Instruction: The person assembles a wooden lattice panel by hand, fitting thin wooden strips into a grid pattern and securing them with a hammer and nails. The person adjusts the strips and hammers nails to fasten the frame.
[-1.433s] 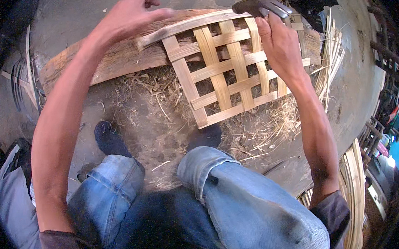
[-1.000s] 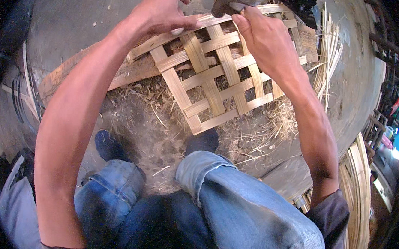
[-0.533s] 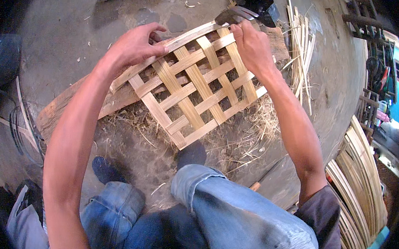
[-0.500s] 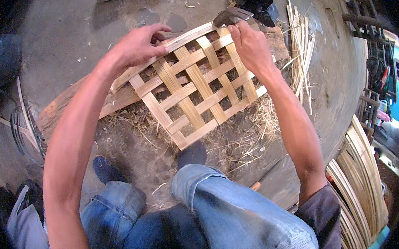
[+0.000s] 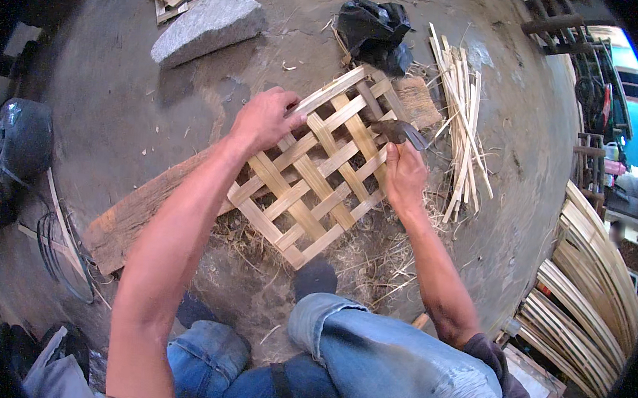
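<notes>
Two denim-clad legs [image 5: 404,353] fill the bottom centre of the frame, with a stack of long pale strips [image 5: 603,263] at the lower right. One rough wooden plank [image 5: 148,209] slants from the left of centre toward the upper right, passing beneath the woven panel [image 5: 325,188]. That panel, a lattice of flat pale slats, lies tilted in the middle of the frame, one corner pointing down toward the legs. More lattice pieces lie at the upper left, beside a grey stone block [image 5: 209,28]. Loose thin strips [image 5: 461,127] are spread right of the panel, and a black plastic bag [image 5: 375,33] sits at upper centre. The left hand [image 5: 265,121] is at the panel's upper-left edge; its fingers are bent and partly spread, a gap showing between thumb and index finger, the thumb touching the edge slat. Whether they pinch it cannot be told. The right hand [image 5: 407,177], right of centre, has its fingers wrapped closely around a claw hammer [image 5: 399,132], thumb up just under the dark head, which is over the panel's right side.
</notes>
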A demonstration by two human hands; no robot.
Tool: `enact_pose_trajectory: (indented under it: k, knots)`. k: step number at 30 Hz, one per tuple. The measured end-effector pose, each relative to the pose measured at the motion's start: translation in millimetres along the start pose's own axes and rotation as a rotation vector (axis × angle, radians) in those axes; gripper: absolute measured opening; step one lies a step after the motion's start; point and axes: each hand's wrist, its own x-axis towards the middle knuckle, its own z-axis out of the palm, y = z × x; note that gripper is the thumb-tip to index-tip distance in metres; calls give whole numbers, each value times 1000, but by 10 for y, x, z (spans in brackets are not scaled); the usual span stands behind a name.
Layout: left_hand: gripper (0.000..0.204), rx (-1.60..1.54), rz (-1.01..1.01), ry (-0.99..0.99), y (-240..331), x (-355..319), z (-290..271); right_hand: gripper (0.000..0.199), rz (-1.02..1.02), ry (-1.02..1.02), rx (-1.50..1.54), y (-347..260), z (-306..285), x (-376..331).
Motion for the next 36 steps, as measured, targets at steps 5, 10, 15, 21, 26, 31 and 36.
enact_pose_trajectory:
  k: [5, 10, 15, 21, 26, 31, 36]
  knots:
    - [31, 76, 8, -31, 29, -105, -127, 28, 95, -92, 210, -184, 17, -159]
    - [36, 242, -43, -49, 88, -462, -313, 25, -50, -69, 264, -454, 86, -533]
    - [44, 281, -11, -22, -1, -574, -285, 22, -133, -45, 268, -507, 139, -576]
    - [42, 346, -26, -200, -79, -640, -517, 21, -62, -277, 341, -568, -35, -713]
    - [40, 330, -54, -151, -195, -728, -472, 26, -60, -300, 348, -703, -110, -314]
    - [37, 285, -64, -95, -271, -749, -421, 34, 59, -86, 273, -465, -385, 82]
    - [38, -5, -89, -217, -326, -725, -572, 30, 81, -87, 21, 451, -485, 371]
